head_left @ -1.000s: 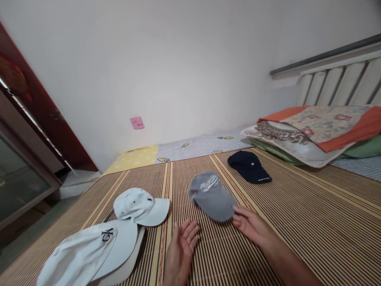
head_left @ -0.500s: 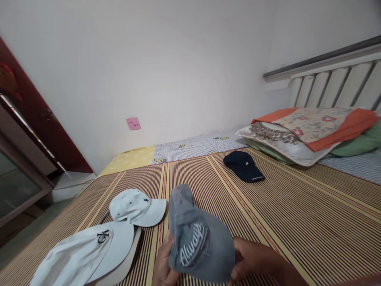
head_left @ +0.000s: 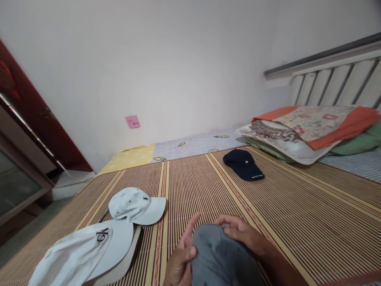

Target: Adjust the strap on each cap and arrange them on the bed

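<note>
A grey baseball cap [head_left: 220, 254] is between my hands at the bottom of the view, its rounded crown toward the mat and its lower part cut off by the frame edge. My left hand [head_left: 180, 260] grips its left side, thumb on the cloth and index finger stretched out past it. On the far right side, my right hand [head_left: 242, 234] is closed on the cap with bent fingers. To the left lie a white cap [head_left: 129, 204] with a small dark logo and a larger white cap [head_left: 74, 252] with dark lettering, on top of another pale brim [head_left: 119, 274].
A dark navy cap [head_left: 242, 165] rests farther back on the striped bamboo mat [head_left: 190, 186]. Pillows [head_left: 285, 139] with an orange-edged floral cover [head_left: 321, 123] lie at the right by a radiator [head_left: 333, 85]. A pink note [head_left: 132, 122] is on the wall.
My hands have turned the grey cap, so its lettering and brim no longer show and its crown does. The cap has moved lower and right; both hands have changed their hold.
</note>
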Tool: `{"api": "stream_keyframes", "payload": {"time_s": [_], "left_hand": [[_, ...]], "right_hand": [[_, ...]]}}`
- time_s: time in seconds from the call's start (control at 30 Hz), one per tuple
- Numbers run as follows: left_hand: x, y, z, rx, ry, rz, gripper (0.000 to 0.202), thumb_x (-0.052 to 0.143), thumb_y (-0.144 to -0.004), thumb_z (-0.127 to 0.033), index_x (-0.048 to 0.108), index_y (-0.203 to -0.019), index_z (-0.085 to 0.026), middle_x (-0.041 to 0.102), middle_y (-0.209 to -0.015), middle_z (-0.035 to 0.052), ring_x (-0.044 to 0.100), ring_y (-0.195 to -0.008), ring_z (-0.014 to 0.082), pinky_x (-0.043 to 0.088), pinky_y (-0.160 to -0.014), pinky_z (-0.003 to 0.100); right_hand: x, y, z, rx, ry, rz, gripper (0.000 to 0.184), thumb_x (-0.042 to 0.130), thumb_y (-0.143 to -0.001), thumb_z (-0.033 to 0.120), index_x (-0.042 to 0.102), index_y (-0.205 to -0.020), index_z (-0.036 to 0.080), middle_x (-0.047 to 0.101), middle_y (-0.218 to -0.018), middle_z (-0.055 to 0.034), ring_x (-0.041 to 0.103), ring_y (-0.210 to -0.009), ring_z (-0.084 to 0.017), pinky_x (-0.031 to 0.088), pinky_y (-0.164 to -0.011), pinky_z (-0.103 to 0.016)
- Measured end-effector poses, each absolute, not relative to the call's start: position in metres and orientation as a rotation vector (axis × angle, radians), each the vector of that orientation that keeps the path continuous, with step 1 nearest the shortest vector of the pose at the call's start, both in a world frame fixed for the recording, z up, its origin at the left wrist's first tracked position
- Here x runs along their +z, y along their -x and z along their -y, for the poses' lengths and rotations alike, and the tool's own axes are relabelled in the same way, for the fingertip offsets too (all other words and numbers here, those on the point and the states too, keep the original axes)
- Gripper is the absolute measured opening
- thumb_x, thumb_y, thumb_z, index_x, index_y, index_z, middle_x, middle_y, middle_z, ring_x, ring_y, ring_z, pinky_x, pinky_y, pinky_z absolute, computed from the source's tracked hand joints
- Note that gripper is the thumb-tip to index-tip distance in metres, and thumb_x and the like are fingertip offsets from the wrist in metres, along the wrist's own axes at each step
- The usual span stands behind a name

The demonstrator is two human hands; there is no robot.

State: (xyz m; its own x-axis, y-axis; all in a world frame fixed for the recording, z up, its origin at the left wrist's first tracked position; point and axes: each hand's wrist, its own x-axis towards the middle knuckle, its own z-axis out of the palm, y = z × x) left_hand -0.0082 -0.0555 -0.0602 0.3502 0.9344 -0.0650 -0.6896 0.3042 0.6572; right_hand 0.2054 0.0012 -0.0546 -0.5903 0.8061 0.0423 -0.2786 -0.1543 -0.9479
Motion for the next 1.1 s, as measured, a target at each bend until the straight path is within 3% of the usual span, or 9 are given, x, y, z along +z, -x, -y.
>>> {"api": "stream_keyframes", "payload": {"time_s": [0.23, 0.33, 0.43, 0.53, 0.63, 0.73, 0.8, 0.97, 1.1], "left_hand": [[-0.072, 0.011, 0.044, 1.144, -0.837, -0.652, 0.077, 0.086, -0.07, -0.025, 0.058, -0.142, -0.025, 0.073, -0.125, 0.0128, 0.066, -0.12, 0.0347, 0.051, -0.099, 0.041], [-0.075, 0.009, 0.042, 1.201, -1.085, -0.877, 0.062, 0.079, -0.075, -0.022, 0.066, -0.135, -0.024, 0.068, -0.136, 0.0114, 0.057, -0.131, 0.0331, 0.045, -0.108, 0.039], [-0.076, 0.007, 0.042, 1.24, -1.179, -0.978, 0.06, 0.076, -0.077, -0.021, 0.066, -0.135, -0.026, 0.067, -0.138, 0.0089, 0.055, -0.133, 0.0315, 0.041, -0.112, 0.038], [-0.075, 0.007, 0.043, 1.227, -0.999, -0.85, 0.053, 0.078, -0.08, -0.037, 0.068, -0.13, -0.023, 0.071, -0.13, 0.0116, 0.06, -0.124, 0.0322, 0.045, -0.105, 0.039], [-0.076, 0.007, 0.041, 1.235, -0.761, -0.755, 0.044, 0.069, -0.088, -0.051, 0.075, -0.114, -0.016, 0.077, -0.11, 0.0135, 0.07, -0.101, 0.0277, 0.052, -0.088, 0.036], [-0.076, 0.008, 0.038, 1.23, -0.704, -0.729, 0.035, 0.082, -0.08, -0.04, 0.077, -0.105, -0.016, 0.079, -0.095, 0.0096, 0.071, -0.084, 0.0202, 0.052, -0.079, 0.029], [-0.076, 0.008, 0.038, 1.2, -0.733, -0.678, 0.042, 0.089, -0.072, -0.034, 0.077, -0.108, -0.017, 0.079, -0.096, 0.01, 0.072, -0.084, 0.0206, 0.052, -0.08, 0.03], [-0.078, 0.006, 0.041, 1.115, -0.794, -0.649, 0.048, 0.09, -0.067, -0.032, 0.074, -0.11, -0.017, 0.078, -0.097, 0.0103, 0.072, -0.084, 0.0226, 0.052, -0.077, 0.031], [-0.086, 0.006, 0.038, 1.145, -0.774, -0.755, 0.036, 0.09, -0.066, -0.036, 0.072, -0.091, -0.016, 0.074, -0.079, 0.0049, 0.069, -0.073, 0.0186, 0.047, -0.067, 0.026]], "right_hand": [[-0.055, -0.212, -0.005, 1.682, 0.641, 1.433, 0.041, 0.078, -0.079, 0.05, 0.07, -0.107, 0.021, 0.072, -0.098, -0.0046, 0.065, -0.087, -0.02, 0.047, -0.077, -0.032], [-0.049, -0.208, -0.003, 1.593, 0.655, 1.468, 0.035, 0.075, -0.083, 0.047, 0.07, -0.107, 0.022, 0.074, -0.105, -0.0074, 0.068, -0.097, -0.023, 0.049, -0.086, -0.037], [-0.044, -0.201, -0.002, 1.489, 0.767, 1.526, 0.025, 0.068, -0.089, 0.039, 0.07, -0.107, 0.021, 0.076, -0.1, -0.0071, 0.07, -0.096, -0.024, 0.051, -0.088, -0.039], [-0.044, -0.197, 0.0, 1.37, 0.826, 1.638, 0.022, 0.062, -0.089, 0.026, 0.071, -0.109, 0.022, 0.076, -0.103, -0.0066, 0.071, -0.101, -0.024, 0.051, -0.091, -0.04], [-0.043, -0.197, 0.003, 1.292, 0.864, 1.735, 0.025, 0.059, -0.087, 0.019, 0.073, -0.107, 0.022, 0.076, -0.1, -0.0048, 0.071, -0.101, -0.024, 0.052, -0.09, -0.038], [-0.04, -0.197, 0.005, 1.256, 0.868, 1.793, 0.028, 0.057, -0.086, 0.016, 0.074, -0.108, 0.022, 0.076, -0.097, -0.0036, 0.071, -0.097, -0.023, 0.053, -0.089, -0.037], [-0.038, -0.196, 0.005, 1.21, 0.857, 1.819, 0.03, 0.056, -0.085, 0.014, 0.074, -0.108, 0.023, 0.076, -0.1, -0.003, 0.071, -0.098, -0.022, 0.052, -0.089, -0.036], [-0.043, -0.193, 0.001, 1.068, 0.935, 1.833, 0.029, 0.053, -0.083, 0.012, 0.074, -0.101, 0.022, 0.076, -0.094, -0.0019, 0.07, -0.092, -0.021, 0.051, -0.082, -0.033], [-0.049, -0.191, 0.0, 1.0, 0.977, 1.849, 0.031, 0.049, -0.082, 0.009, 0.073, -0.098, 0.021, 0.075, -0.093, -0.0026, 0.07, -0.092, -0.021, 0.051, -0.084, -0.035]]}}
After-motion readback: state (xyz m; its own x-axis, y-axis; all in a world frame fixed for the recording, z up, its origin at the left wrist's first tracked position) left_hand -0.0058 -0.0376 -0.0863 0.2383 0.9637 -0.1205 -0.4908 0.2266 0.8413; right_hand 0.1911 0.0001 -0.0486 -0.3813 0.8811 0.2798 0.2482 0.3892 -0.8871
